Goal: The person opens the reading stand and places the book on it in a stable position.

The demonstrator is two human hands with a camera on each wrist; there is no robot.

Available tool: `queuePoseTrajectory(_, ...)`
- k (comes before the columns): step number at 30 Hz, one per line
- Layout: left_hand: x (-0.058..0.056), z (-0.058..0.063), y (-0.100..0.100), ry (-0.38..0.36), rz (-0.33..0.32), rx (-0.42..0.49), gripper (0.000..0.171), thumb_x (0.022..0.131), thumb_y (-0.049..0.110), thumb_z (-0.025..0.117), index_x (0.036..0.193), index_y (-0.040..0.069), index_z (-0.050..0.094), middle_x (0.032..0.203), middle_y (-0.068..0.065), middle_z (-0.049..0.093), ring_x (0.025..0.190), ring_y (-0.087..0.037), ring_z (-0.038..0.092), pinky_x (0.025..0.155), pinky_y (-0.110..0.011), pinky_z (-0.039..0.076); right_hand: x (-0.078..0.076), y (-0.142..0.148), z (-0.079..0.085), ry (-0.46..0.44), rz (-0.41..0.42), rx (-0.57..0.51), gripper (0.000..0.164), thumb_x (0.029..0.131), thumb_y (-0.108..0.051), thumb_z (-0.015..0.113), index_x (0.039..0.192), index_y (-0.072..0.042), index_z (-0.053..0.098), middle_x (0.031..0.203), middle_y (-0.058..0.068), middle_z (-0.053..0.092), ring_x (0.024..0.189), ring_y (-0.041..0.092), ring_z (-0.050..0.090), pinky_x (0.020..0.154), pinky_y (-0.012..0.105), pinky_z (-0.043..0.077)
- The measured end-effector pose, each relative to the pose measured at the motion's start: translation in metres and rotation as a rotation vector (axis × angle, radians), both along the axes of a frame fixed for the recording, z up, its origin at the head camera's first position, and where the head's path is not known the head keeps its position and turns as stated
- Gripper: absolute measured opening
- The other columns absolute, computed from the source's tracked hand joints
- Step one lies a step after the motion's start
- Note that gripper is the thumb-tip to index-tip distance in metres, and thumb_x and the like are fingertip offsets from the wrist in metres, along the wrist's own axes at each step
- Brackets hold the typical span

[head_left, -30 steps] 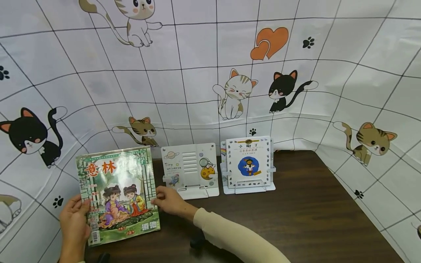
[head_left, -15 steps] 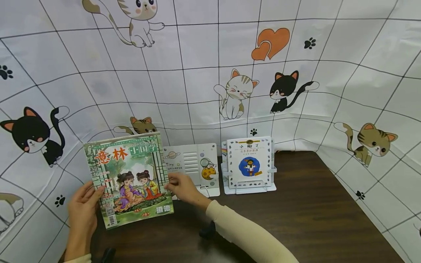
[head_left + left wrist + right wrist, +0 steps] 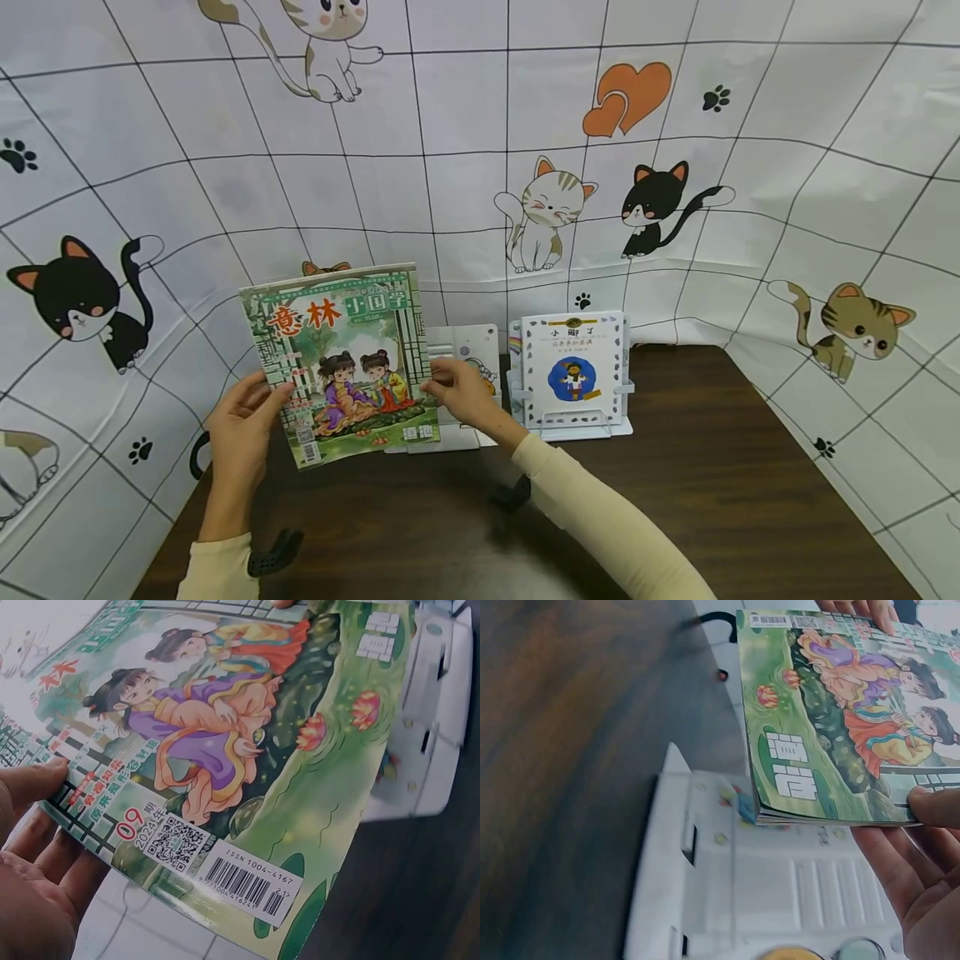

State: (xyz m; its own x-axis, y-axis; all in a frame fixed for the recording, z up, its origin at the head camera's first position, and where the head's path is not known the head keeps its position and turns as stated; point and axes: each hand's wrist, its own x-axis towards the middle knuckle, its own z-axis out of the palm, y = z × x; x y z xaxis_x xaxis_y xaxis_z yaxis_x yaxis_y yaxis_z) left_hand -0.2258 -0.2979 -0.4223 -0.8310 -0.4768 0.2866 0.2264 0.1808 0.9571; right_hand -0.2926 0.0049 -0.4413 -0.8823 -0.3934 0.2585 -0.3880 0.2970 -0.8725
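Note:
A green magazine (image 3: 352, 367) with two illustrated children on its cover is held up and slightly tilted above the table. My left hand (image 3: 243, 421) grips its left edge, thumb on the cover and fingers behind, as the left wrist view also shows. Its right edge is pinched by my right hand (image 3: 465, 392), thumb in front. Behind the magazine stands a white book stand (image 3: 474, 346) with space drawings, partly covered by it. In the right wrist view the stand's ridged back plate (image 3: 802, 892) lies just beyond the magazine.
To the right, a second white stand (image 3: 606, 432) bears a white book (image 3: 573, 367) with a blue round picture. Both stands are on the dark wooden table (image 3: 675, 483). A cat-print sheet (image 3: 465, 192) hangs behind. A black loop (image 3: 198, 455) shows at the table's left edge.
Both hands have carried the magazine rightward and upward, so that it now covers much of the space-print stand. The other stand and its book have stayed put.

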Motion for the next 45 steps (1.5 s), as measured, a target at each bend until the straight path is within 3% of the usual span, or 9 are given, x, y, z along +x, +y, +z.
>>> queuePoseTrajectory(6,-0.014,0.008,0.019,0.094,-0.050,0.010,0.033,0.096,0.005,0.079,0.128,0.006,0.071,0.089,0.019,0.075,0.079,0.002,0.068,0.064,-0.014,0.050,-0.007,0.022,0.011,0.087,-0.035,0.030,0.041,0.105,-0.007,0.066,0.144,0.006,0.060,0.118,0.022,0.078,0.094,0.033,0.078,0.084,0.040,0.064)
queuePoseTrajectory(12,-0.024,0.017,0.036,0.086,-0.058,-0.037,0.042,0.097,0.007,0.079,0.137,0.002,0.066,0.094,0.024,0.072,0.087,0.004,0.068,0.069,-0.012,0.052,-0.014,0.039,0.020,0.219,-0.094,0.061,0.032,0.102,-0.007,0.070,0.131,0.006,0.068,0.105,0.020,0.081,0.091,0.028,0.078,0.081,0.039,0.062)
queuePoseTrajectory(14,-0.028,0.021,0.043,0.096,-0.074,-0.030,0.044,0.097,0.007,0.079,0.138,0.000,0.065,0.094,0.023,0.072,0.087,0.004,0.068,0.069,-0.013,0.052,-0.016,0.045,0.024,0.229,-0.115,0.073,0.027,0.102,-0.009,0.071,0.126,0.005,0.070,0.103,0.019,0.080,0.090,0.029,0.077,0.079,0.040,0.061)
queuePoseTrajectory(21,-0.047,0.026,0.064,0.166,-0.160,0.016,0.033,0.097,0.006,0.078,0.128,0.002,0.068,0.093,0.018,0.074,0.085,0.000,0.070,0.072,-0.016,0.053,-0.025,0.066,0.034,0.199,-0.182,0.079,0.032,0.103,-0.011,0.071,0.130,0.005,0.068,0.113,0.023,0.079,0.100,0.035,0.078,0.090,0.049,0.062)
queuePoseTrajectory(25,-0.059,0.024,0.074,0.180,-0.179,0.026,0.029,0.097,0.005,0.078,0.124,0.001,0.068,0.093,0.018,0.073,0.086,0.000,0.069,0.074,-0.015,0.053,-0.031,0.075,0.035,0.191,-0.207,0.088,0.030,0.104,-0.011,0.069,0.129,0.005,0.069,0.115,0.024,0.078,0.100,0.036,0.078,0.088,0.049,0.062)
queuePoseTrajectory(30,-0.072,0.020,0.083,0.193,-0.201,0.033,0.029,0.097,0.003,0.077,0.124,0.000,0.068,0.095,0.021,0.073,0.090,0.000,0.069,0.077,-0.015,0.055,-0.036,0.084,0.032,0.149,-0.255,0.088,0.039,0.104,-0.012,0.069,0.139,0.004,0.065,0.127,0.025,0.074,0.115,0.040,0.074,0.100,0.054,0.060)
queuePoseTrajectory(37,-0.087,0.010,0.088,0.239,-0.243,0.129,0.023,0.095,-0.006,0.076,0.113,0.007,0.071,0.091,0.016,0.074,0.084,0.001,0.068,0.074,-0.015,0.055,-0.043,0.087,0.022,0.157,-0.273,0.077,0.025,0.103,-0.011,0.070,0.126,0.000,0.070,0.118,0.023,0.078,0.109,0.038,0.076,0.094,0.053,0.061)
queuePoseTrajectory(41,-0.091,0.002,0.088,0.220,-0.247,0.112,0.025,0.095,-0.004,0.077,0.116,0.006,0.070,0.091,0.019,0.074,0.086,0.002,0.069,0.076,-0.014,0.055,-0.045,0.089,0.014,0.161,-0.293,0.105,0.019,0.102,-0.012,0.072,0.118,-0.001,0.071,0.115,0.021,0.078,0.107,0.037,0.075,0.091,0.050,0.062)
queuePoseTrajectory(45,-0.093,-0.006,0.086,0.193,-0.243,0.060,0.029,0.096,-0.001,0.077,0.124,-0.001,0.068,0.094,0.021,0.074,0.090,0.001,0.070,0.080,-0.015,0.055,-0.045,0.089,0.009,0.157,-0.285,0.117,0.013,0.102,-0.013,0.072,0.105,-0.001,0.069,0.104,0.020,0.078,0.095,0.036,0.074,0.079,0.044,0.059)
